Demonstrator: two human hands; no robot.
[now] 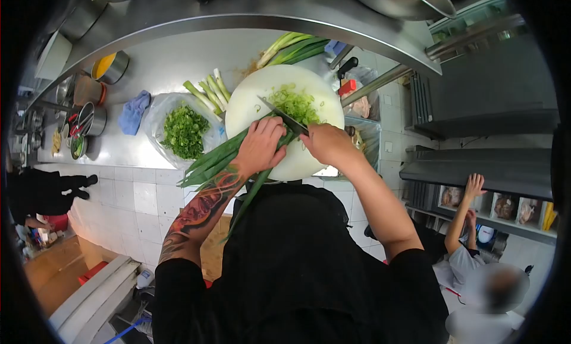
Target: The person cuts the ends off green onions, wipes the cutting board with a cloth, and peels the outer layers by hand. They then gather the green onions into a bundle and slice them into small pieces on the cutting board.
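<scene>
A round white cutting board (247,97) lies in front of me. My left hand (260,143) is closed over a bunch of green onions (215,164), pressing it to the board; the long leaves trail off the near left edge. My right hand (326,143) grips a knife (284,117), its blade angled across the cut end of the bunch, close to my left fingers. Sliced green onion (295,103) is heaped on the board beyond the blade. Left of the board, a clear plastic bag (156,143) holds chopped green onion (185,131).
Trimmed green onion stalks (209,94) and another bunch (292,50) lie beside the board. A blue cloth (134,112) and metal pots (113,67) are on the left. A steel shelf (250,22) overhangs the back. A co-worker (467,264) reaches into an open refrigerated drawer on the right.
</scene>
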